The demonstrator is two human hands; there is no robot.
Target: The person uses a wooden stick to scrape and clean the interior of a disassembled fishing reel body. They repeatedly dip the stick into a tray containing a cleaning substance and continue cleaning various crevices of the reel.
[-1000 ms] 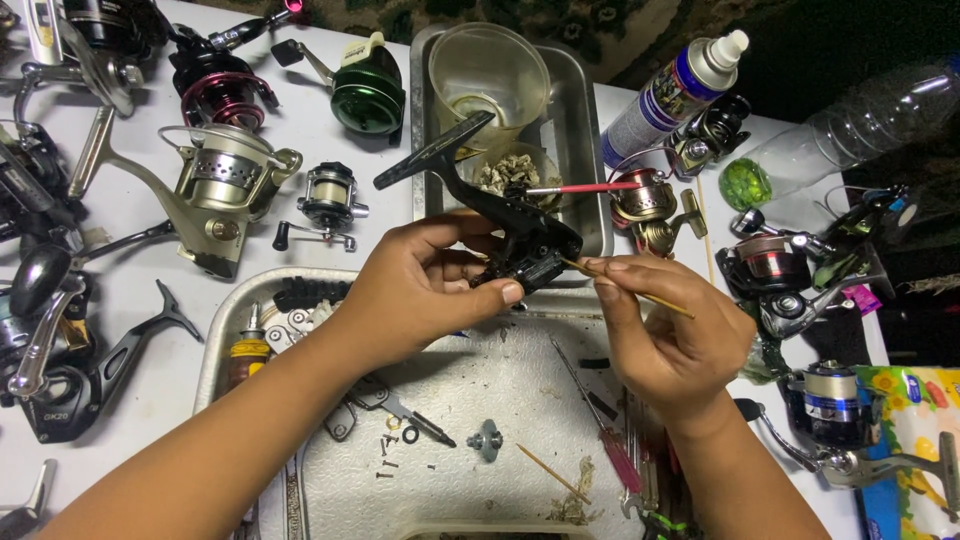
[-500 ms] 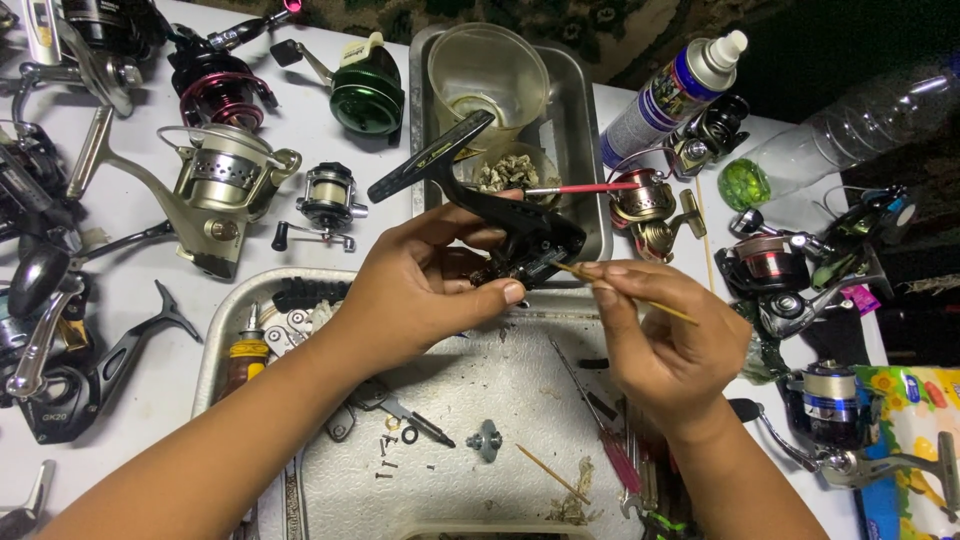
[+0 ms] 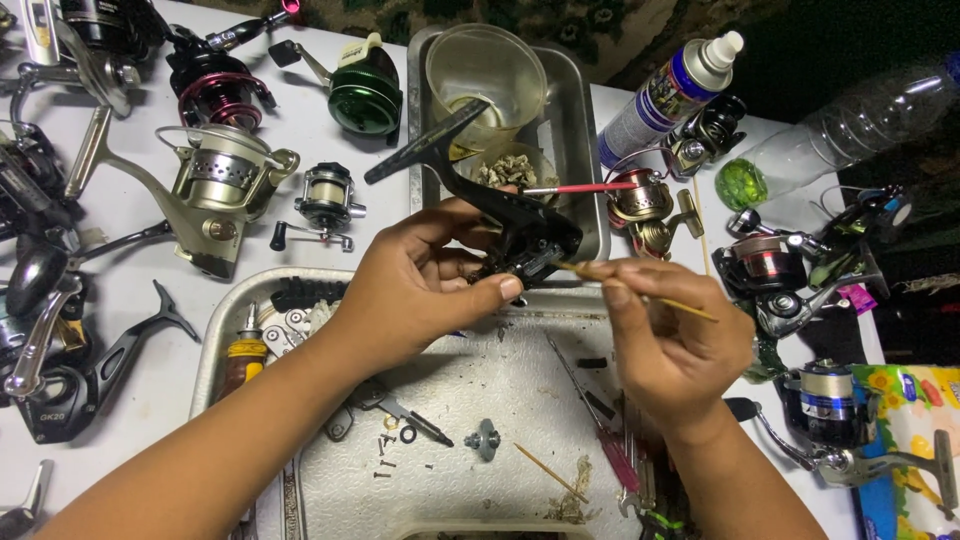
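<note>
The left hand (image 3: 420, 290) is clamped around a black reel body (image 3: 520, 235), holding it up over the near tray (image 3: 215, 335) with its long stem pointing up and away toward the far tray (image 3: 575, 120). The right hand (image 3: 670, 335) is pinched shut on a thin wooden stick (image 3: 640, 293), whose tip rests at the open side of the reel body, just past the left thumb. The two hands sit close together, nearly touching at the fingertips. Judging by how things lie, the work looks to be in its middle: the reel body is stripped down and open, and loose pieces lie in the near tray below it (a small gear (image 3: 485, 438), some screws and washers (image 3: 390, 450), a second wooden stick (image 3: 550, 472) and a smear of old grime (image 3: 575, 500)). A yellow-handled screwdriver (image 3: 243, 355) and a red-handled screwdriver (image 3: 600, 430) also lie in that tray. None of the loose pieces is back on the reel body, so putting it together seems to be left. The far tray holds a clear plastic cup (image 3: 485, 70), a small cup of bits (image 3: 505, 170) and a red-handled brush (image 3: 575, 187). Around the trays the table (image 3: 140, 300) carries many whole fishing reels, among them a silver reel (image 3: 215, 190) and a green reel (image 3: 365, 95), plus a spray can (image 3: 665, 95) and a clear plastic bottle (image 3: 850, 130).
</note>
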